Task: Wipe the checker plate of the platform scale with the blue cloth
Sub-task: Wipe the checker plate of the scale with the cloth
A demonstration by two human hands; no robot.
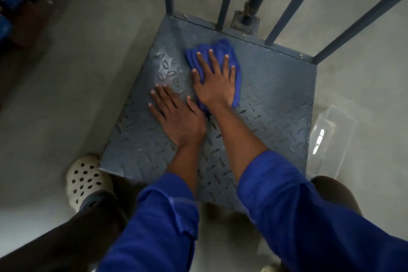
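Blue cloth (pixel 223 47) lies bunched on the plate (pixel 278 99), at 12 o'clock from plate centre, under the right hand (pixel 215 83), which presses it with straight, spread fingers. Left hand (pixel 176 115) rests flat on bare plate at the cloth's 7 o'clock, holding nothing.

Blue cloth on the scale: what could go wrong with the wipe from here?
The blue cloth is bunched under the right hand, so each pass covers little of the checker plate; corners may be missed.
The left hand rests bare on the plate beside the cloth; it may block a stroke or smudge the surface.
The upright bars stand just beyond the cloth; a forward stroke could knock fingers against them.
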